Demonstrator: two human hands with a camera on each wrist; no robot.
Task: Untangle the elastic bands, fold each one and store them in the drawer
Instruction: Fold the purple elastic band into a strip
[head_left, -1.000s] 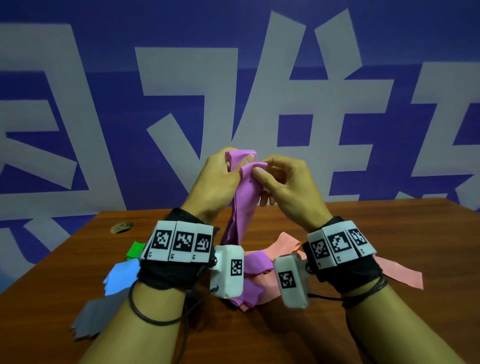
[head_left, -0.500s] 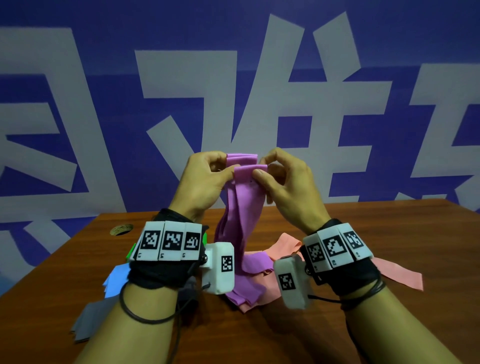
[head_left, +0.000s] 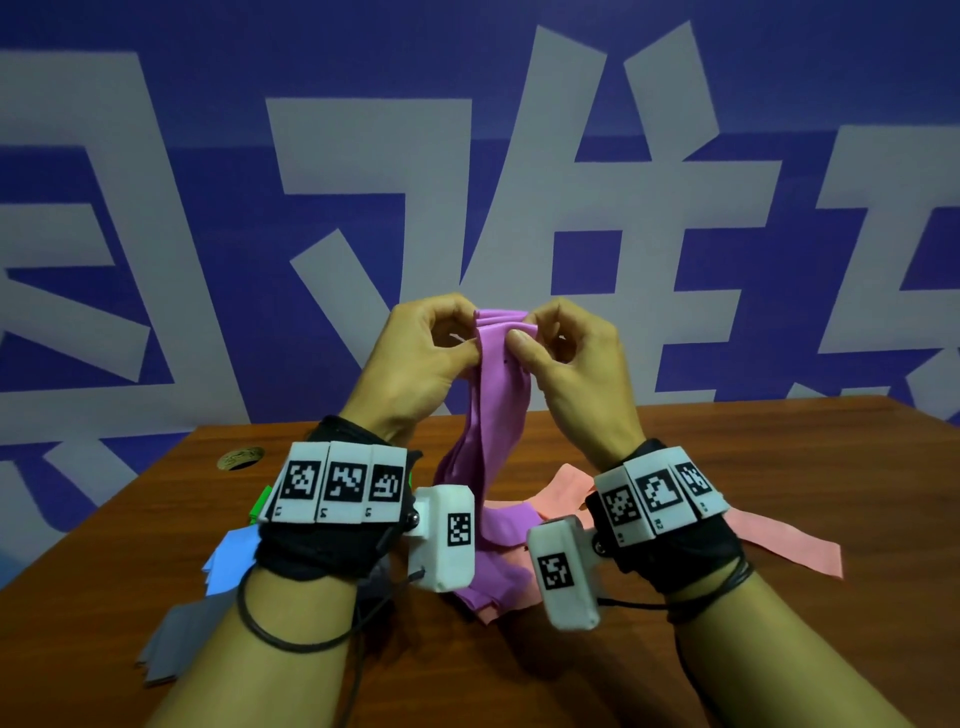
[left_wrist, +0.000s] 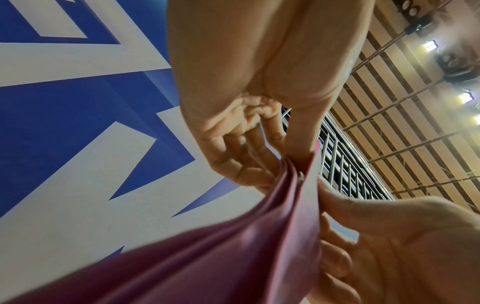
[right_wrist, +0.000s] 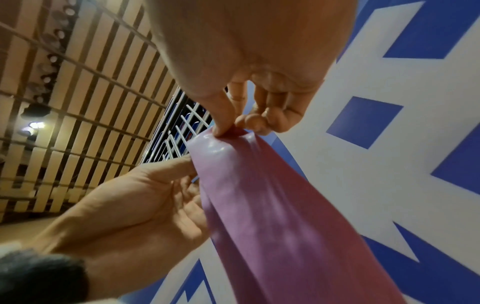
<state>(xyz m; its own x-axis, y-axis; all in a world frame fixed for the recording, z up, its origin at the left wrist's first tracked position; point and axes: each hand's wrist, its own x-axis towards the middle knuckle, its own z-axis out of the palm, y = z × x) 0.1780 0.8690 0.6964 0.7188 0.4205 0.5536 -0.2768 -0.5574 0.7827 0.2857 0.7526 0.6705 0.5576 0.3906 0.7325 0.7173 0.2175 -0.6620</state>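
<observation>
A purple elastic band (head_left: 496, 395) hangs in folds from both raised hands down to the brown table (head_left: 779, 478). My left hand (head_left: 457, 338) pinches its top left edge between thumb and fingers, and my right hand (head_left: 524, 332) pinches the top right edge. In the left wrist view the left hand (left_wrist: 291, 158) grips the gathered layers of the purple band (left_wrist: 233, 246). In the right wrist view the right hand (right_wrist: 228, 129) pinches the top of the purple band (right_wrist: 272, 205). The band's lower end (head_left: 493, 577) lies piled on the table. No drawer is in view.
A pink band (head_left: 769, 540) lies spread on the table to the right, partly under the purple one. Folded blue (head_left: 228, 561), grey (head_left: 176, 639) and green (head_left: 260, 504) bands lie at the left. A round cable hole (head_left: 240, 457) sits at the back left.
Both hands have risen and drawn slightly apart, spreading the top of the purple band flatter. More of the band now hangs off the table.
</observation>
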